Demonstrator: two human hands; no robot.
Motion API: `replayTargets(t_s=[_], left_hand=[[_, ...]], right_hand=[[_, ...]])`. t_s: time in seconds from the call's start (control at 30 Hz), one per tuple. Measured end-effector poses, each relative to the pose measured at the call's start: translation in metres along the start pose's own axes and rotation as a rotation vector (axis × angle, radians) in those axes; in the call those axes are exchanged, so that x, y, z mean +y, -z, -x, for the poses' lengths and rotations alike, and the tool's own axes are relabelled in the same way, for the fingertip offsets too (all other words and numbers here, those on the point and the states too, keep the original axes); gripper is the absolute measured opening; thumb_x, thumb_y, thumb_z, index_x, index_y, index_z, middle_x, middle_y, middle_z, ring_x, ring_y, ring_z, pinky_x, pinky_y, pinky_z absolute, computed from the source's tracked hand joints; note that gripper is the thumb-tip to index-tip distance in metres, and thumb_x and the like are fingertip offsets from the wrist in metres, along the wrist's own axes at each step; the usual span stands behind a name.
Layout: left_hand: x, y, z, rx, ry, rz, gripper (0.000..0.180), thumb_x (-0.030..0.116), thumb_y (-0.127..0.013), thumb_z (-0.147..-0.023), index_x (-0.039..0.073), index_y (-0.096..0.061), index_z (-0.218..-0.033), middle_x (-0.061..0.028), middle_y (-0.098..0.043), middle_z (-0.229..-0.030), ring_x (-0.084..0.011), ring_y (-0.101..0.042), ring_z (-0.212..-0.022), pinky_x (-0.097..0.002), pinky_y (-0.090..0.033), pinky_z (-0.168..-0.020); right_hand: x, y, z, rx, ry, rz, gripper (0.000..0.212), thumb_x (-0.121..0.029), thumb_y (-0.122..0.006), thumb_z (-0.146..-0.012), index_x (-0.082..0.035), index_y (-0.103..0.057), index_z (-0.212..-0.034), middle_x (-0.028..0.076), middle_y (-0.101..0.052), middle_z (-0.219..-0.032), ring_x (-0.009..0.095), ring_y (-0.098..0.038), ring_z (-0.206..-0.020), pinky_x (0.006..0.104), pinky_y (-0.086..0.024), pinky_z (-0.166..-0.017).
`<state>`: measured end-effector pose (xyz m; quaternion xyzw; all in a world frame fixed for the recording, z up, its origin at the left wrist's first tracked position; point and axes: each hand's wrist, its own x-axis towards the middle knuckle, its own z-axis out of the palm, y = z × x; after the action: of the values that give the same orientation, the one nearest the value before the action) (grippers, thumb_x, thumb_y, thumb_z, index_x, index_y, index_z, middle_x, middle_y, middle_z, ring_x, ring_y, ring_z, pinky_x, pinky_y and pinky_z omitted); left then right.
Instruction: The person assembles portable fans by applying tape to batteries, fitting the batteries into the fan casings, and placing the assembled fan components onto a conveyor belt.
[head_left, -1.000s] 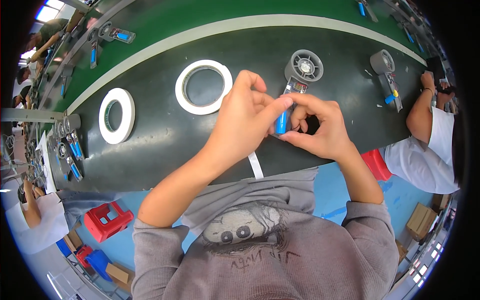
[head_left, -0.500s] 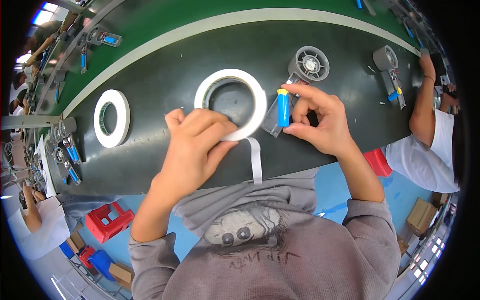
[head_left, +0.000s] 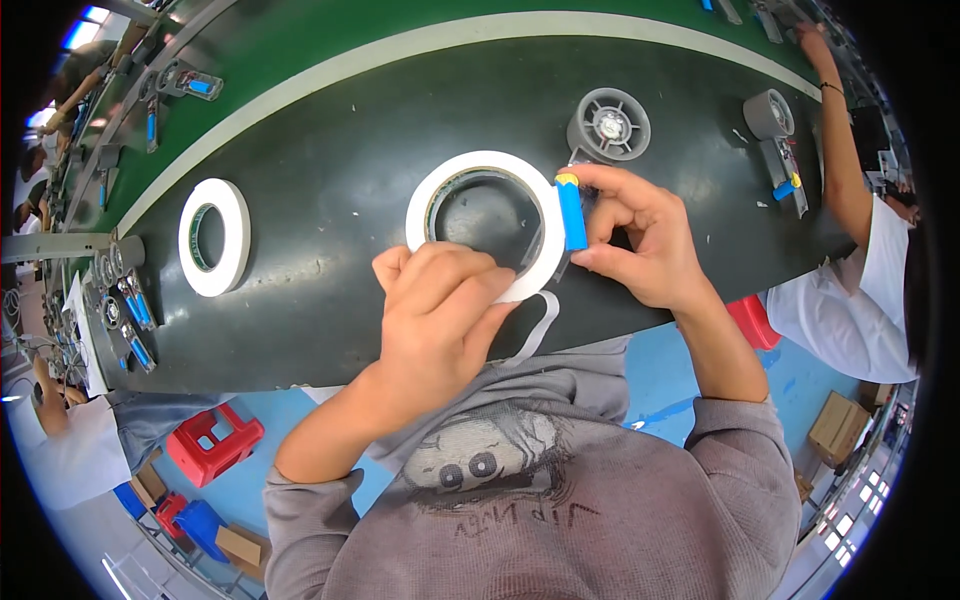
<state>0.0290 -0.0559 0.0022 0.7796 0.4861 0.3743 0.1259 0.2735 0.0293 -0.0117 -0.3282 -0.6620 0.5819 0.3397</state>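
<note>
Head view: left hand [head_left: 440, 308] with tape roll [head_left: 552, 240], table edge [head_left: 255, 386] near, room leftward.

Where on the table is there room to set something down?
Between the loose tape roll and held roll; also mostly between the middle grey housing and right housing. Crowded: around the blue cylinder in the right hand.

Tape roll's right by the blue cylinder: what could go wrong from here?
The loose tape end curls toward the gray shirt and might stick there or to itself. The blue cylinder, pinched near its ends by the right hand, could slip. The tape roll in the left hand might knock it.
</note>
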Motion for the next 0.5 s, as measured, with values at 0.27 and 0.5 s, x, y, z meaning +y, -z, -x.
replayTargets(t_s=[0.27, 0.5], left_hand=[[0.027, -0.005, 0.015, 0.086, -0.056, -0.153, 0.03, 0.013, -0.084, -0.071, 0.007, -0.074, -0.098, 0.0014, -0.065, -0.09, -0.014, -0.062, -0.076, -0.0388, -0.028, -0.077], [0.018, 0.046, 0.01, -0.107, 0.166, -0.333, 0.036, 0.017, -0.084, -0.074, 0.008, -0.071, -0.106, -0.0047, -0.067, -0.101, -0.0215, -0.063, -0.091, -0.0423, -0.033, -0.083]], right_hand=[[0.0, -0.008, 0.002, 0.157, 0.044, 0.105, 0.063, 0.005, -0.077, -0.082, 0.006, -0.055, -0.142, -0.002, -0.061, -0.074, 0.003, -0.056, -0.069, 0.019, -0.043, -0.068], [-0.015, 0.006, 0.007, 0.152, -0.091, -0.222, 0.059, 0.001, -0.078, -0.084, 0.004, -0.058, -0.139, -0.002, -0.064, -0.074, 0.004, -0.057, -0.069, 0.0208, -0.047, -0.07]])
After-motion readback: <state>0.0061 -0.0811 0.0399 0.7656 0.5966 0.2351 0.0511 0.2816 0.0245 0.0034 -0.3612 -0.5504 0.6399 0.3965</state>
